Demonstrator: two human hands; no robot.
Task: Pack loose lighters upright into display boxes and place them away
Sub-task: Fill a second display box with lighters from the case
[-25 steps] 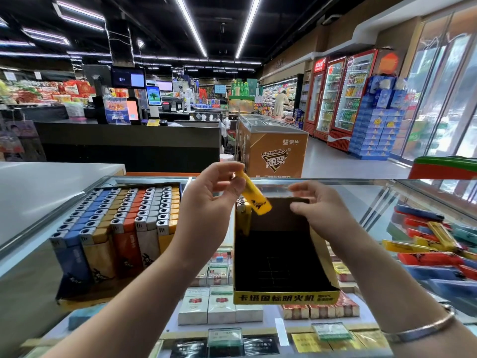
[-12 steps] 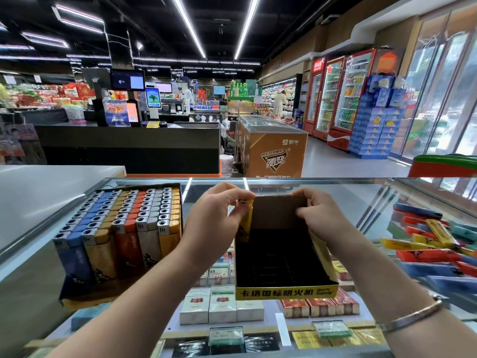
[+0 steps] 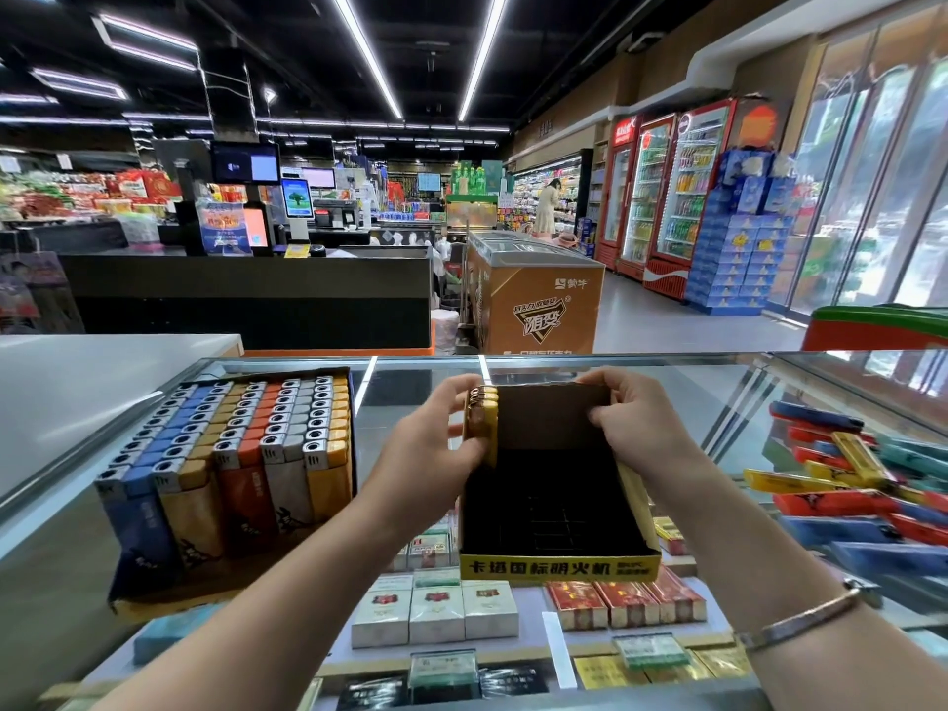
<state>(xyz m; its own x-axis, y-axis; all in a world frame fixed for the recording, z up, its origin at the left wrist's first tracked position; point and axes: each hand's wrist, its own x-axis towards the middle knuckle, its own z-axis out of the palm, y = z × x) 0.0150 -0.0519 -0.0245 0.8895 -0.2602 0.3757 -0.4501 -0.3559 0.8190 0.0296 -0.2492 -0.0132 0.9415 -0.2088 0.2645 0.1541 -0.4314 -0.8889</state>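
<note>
A black-and-yellow display box (image 3: 559, 566) stands on the glass counter, mostly hollow inside. A few yellow lighters (image 3: 483, 420) stand upright in its back left corner. My left hand (image 3: 436, 438) curls round those lighters from the left. My right hand (image 3: 633, 425) pinches the box's brown back flap near the right corner. Left of it sits a full display box (image 3: 225, 469) with rows of blue, yellow, orange and grey lighters. A heap of loose lighters (image 3: 851, 474) in red, yellow, blue and teal lies on the glass at the right.
The glass counter (image 3: 410, 382) shows cigarette packs (image 3: 436, 608) on the shelf beneath. A white countertop (image 3: 77, 382) adjoins at the left. Beyond the counter's far edge lie a shop aisle, a checkout desk and a brown freezer (image 3: 538, 305).
My left hand lowered the yellow lighter from above the box into the back left corner and now holds it among the standing ones. My right hand stayed on the back flap.
</note>
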